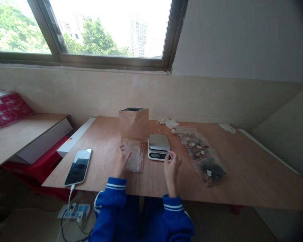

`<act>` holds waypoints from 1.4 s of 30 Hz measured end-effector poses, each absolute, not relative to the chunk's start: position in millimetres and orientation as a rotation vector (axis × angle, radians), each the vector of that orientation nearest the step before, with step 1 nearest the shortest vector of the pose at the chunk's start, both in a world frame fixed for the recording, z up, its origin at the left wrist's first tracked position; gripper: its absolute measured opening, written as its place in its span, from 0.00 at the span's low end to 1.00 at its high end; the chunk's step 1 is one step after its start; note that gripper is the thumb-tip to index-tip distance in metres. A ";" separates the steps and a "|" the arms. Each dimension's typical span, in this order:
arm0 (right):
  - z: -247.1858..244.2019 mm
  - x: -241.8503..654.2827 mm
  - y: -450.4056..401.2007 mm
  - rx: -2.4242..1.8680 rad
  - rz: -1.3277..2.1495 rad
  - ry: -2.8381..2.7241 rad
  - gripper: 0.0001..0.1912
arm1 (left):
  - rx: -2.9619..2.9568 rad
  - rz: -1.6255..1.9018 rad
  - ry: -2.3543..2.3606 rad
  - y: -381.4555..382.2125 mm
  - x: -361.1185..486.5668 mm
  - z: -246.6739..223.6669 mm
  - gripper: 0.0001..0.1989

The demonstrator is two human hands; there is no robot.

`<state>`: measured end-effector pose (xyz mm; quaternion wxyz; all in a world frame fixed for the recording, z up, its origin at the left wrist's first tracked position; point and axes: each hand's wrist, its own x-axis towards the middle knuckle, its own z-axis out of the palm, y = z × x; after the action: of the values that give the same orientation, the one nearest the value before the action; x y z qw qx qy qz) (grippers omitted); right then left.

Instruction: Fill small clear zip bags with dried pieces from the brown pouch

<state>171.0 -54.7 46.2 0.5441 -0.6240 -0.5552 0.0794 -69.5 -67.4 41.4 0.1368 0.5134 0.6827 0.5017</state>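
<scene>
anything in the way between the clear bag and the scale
Nothing visible. The clear bag by the left hand lies just left of the scale; the right hand is at the scale's front edge, and the brown pouch stands behind the bag.

**Blue track jacket with striped cuffs, bare left hand point(120, 162) and right hand point(171, 171)**

The jacket point(131, 218) is a vivid royal blue, in a smooth, lightly sheened fabric that falls darker in the folds at the middle of the body. The left sleeve point(108, 208) and right sleeve point(176, 223) are full and loose, and each ends in a wide cuff. Two thin white stripes point(116, 186) circle the left cuff, and a matching pair point(173, 207) circles the right. A curved white trim point(97, 203) runs along the outer edge of the left sleeve, and a shorter white edge point(187, 214) shows on the right.
</scene>
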 end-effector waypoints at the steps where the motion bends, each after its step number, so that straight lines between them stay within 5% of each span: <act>1: 46.6 188.0 -53.2 -1.565 0.079 -1.290 0.15 | 1.563 1.476 2.024 -64.7 -69.6 40.2 0.26; 10: 23.1 257.9 -61.6 -1.991 -0.184 -1.006 0.32 | 1.697 1.434 1.727 -55.9 -58.2 41.9 0.17; 27: 21.6 268.8 -65.0 -2.066 -0.130 -0.995 0.12 | 1.888 0.599 2.230 -78.7 4.6 26.8 0.25; 36: 94.8 254.2 -76.9 -1.451 0.099 -0.952 0.15 | 1.521 1.038 2.203 -84.5 11.8 58.9 0.20; 42: 145.7 199.5 -102.1 -1.170 0.498 -1.293 0.13 | 1.184 1.497 1.210 -110.0 52.6 132.6 0.17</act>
<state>199.5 -102.1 145.7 0.6163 -0.5081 -0.5615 0.2162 52.6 -110.0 132.6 0.4268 0.4737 0.4844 0.5990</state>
